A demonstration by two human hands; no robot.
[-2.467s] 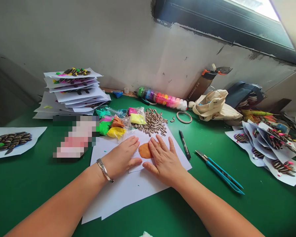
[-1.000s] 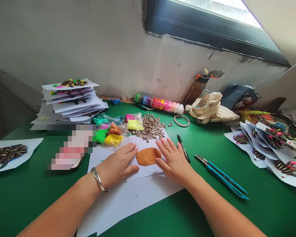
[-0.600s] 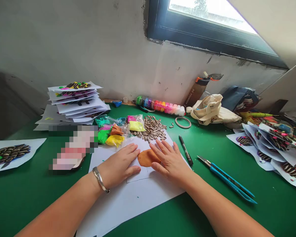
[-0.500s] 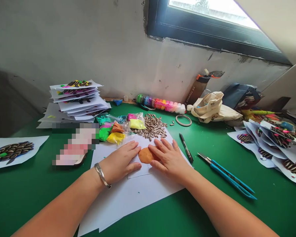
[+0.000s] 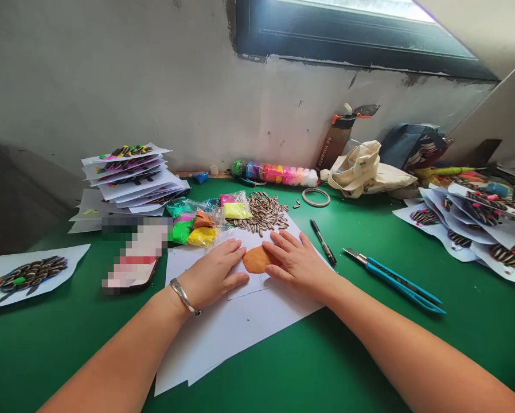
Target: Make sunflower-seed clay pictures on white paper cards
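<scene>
A flattened oval of orange modelling clay lies on a small sheet of white paper, which rests on larger white sheets. My right hand is spread flat, its fingers over the right side of the clay and covering that part. On the other side, my left hand lies with fingers stretched out on the paper, fingertips close to the clay's left edge. Whether they touch it I cannot tell. Sunflower seeds are heaped just beyond the hands, beside small bags of coloured clay.
A black pen and a blue utility knife, blade out, lie right of the paper. Stacks of seed-decorated sheets stand at left and right. Behind are a tape roll, a bottle and a cloth bag.
The camera view has shifted slightly. My right fingers have slid a little over the clay, and both hands stay spread around it. The clay's visible outline looks slightly smoother.
</scene>
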